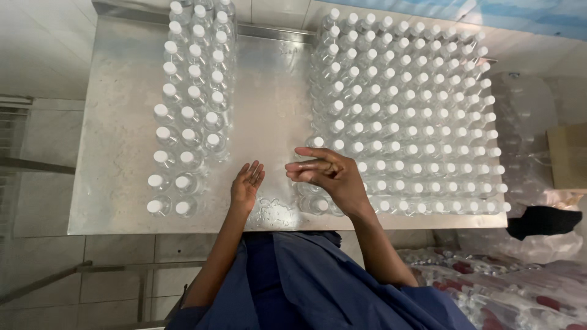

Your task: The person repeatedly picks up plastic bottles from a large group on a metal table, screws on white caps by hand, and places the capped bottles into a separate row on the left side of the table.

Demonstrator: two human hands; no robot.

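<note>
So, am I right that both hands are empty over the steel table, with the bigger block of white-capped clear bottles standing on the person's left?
Not quite: the head view shows the bigger block of white-capped clear bottles on the person's right, with the narrower block on the left. The rest holds: the left hand and right hand are both empty over the steel table.

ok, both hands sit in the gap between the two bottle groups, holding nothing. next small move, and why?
Probably the right hand closes on the nearest capped bottle at the near left corner of the big block. Its fingers already point along that edge. The left hand lies open on the steel table, beside the smaller three-wide rows, holding nothing.
</note>
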